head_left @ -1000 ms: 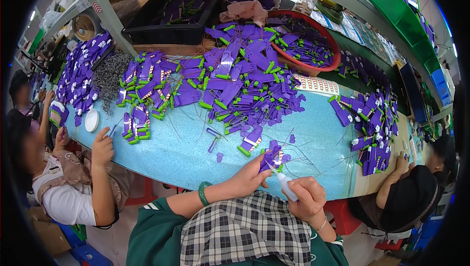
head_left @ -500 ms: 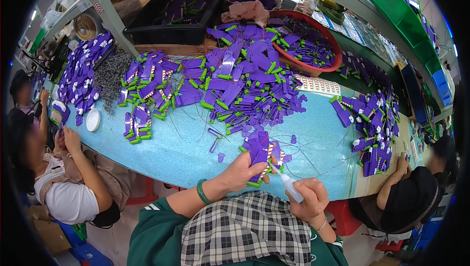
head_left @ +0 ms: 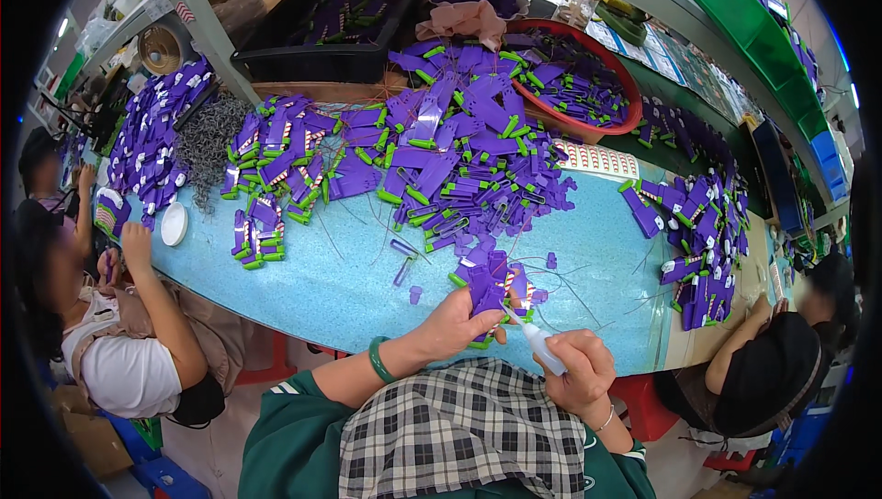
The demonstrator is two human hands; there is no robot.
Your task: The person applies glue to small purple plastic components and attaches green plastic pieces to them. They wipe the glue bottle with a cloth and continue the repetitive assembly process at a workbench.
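My left hand (head_left: 452, 324), with a green bangle at its wrist, is closed on a purple plastic piece (head_left: 486, 289) that has green ends and a red-and-white striped strip. In my right hand (head_left: 582, 370) is a white squeeze bottle (head_left: 541, 345), gripped round its body. Its thin nozzle tip points up and left, at the piece; whether it touches cannot be made out. Just beyond my hands spreads a large heap of purple and green plastic pieces (head_left: 469, 159). A loose purple clip-shaped part (head_left: 402, 269) lies left of the held piece.
At the back are a black tray (head_left: 312, 65) and a red basin (head_left: 634, 106) of purple parts. A striped sticker sheet (head_left: 597, 161) lies before the basin. More pieces (head_left: 703, 251) are piled at right. A person (head_left: 138, 343) works at left, another (head_left: 763, 361) at right.
The bottle has shifted slightly, its nozzle a little lower and left along the held piece. The person at left has raised one hand; the right-hand person's hand has moved too.
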